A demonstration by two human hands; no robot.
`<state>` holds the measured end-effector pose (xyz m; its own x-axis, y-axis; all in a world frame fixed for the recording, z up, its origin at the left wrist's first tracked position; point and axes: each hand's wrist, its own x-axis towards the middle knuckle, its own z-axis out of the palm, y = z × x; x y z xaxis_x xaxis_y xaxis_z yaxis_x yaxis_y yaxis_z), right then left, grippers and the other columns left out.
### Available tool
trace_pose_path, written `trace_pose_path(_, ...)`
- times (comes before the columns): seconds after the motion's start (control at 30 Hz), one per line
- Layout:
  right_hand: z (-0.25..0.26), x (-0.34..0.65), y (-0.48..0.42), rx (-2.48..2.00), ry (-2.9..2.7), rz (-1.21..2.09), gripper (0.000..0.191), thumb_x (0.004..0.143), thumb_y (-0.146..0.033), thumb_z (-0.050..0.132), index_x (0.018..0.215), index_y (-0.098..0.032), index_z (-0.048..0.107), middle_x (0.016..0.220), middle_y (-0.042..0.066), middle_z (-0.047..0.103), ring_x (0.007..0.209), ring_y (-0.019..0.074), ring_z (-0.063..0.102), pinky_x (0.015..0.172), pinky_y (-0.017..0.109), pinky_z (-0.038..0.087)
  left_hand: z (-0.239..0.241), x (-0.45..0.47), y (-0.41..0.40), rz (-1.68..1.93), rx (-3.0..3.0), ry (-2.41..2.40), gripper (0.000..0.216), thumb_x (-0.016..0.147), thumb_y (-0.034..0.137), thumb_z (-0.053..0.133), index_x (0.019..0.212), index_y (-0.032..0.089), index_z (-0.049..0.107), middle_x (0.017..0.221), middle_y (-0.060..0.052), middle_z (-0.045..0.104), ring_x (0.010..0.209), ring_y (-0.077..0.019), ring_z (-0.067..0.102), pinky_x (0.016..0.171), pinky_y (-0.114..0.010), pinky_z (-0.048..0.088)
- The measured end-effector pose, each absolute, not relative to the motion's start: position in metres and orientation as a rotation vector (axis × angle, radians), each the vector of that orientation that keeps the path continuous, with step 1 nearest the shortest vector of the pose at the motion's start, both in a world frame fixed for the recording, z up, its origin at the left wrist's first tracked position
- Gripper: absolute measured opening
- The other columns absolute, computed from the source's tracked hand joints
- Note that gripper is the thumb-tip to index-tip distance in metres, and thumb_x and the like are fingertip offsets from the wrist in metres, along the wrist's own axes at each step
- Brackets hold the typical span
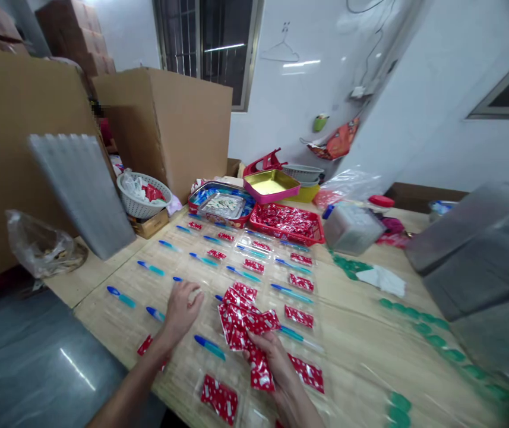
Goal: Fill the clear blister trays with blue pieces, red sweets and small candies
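Observation:
My right hand (269, 351) is closed around a fanned bunch of red packets (239, 318) with white spots, held above the table (352, 333). To its left, my left hand (185, 306) hovers low over the clear plastic trays, fingers loosely bent, thumb and forefinger apart; no packet shows in it. Rows of these trays cover the table's middle, many with a blue-and-turquoise pen-like stick (209, 346). Several also contain a red packet (219, 398), while those at the far left show only the stick (121, 296). My left forearm partly covers a red packet (145, 345).
A red basket (316, 235) full of red packets stands at the back, beside a tin (240, 221) with blue contents and a pink-gold tin lid (272, 185). Green discs (436, 340) and a clear container (353, 229) lie right. Large cardboard boxes (192, 125) rise behind.

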<state>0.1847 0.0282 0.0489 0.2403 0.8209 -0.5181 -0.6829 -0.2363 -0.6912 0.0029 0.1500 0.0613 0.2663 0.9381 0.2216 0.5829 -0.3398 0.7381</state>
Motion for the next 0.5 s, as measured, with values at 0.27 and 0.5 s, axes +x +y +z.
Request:
trace_pose_path(0.27,0.048,0.177,0.030,-1.116,-0.147,1.438,0.031,0.049,-0.020,0.082,0.069,-0.015,0.061,0.061,-0.001,0.069,0.042,0.0114,0.056,0.040,0.021,0.044,0.079,0.054,0.150,0.745,1.267,0.826,0.019,0.057,0.029,0.067,0.059,0.015,0.056,0.053,0.004,0.053,0.051,-0.0090,0.045,0.053,-0.022,0.033)
trace_pose_path(0.5,0.041,0.187,0.032,-1.106,-0.185,1.424,0.026,0.054,-0.023,0.081,0.071,-0.015,0.063,0.060,0.000,0.069,0.041,0.0117,0.057,0.041,0.021,0.044,0.081,0.040,0.181,0.991,1.241,0.941,0.019,0.061,0.033,0.065,0.063,0.015,0.059,0.058,0.002,0.057,0.056,-0.0107,0.049,0.056,-0.022,0.038)
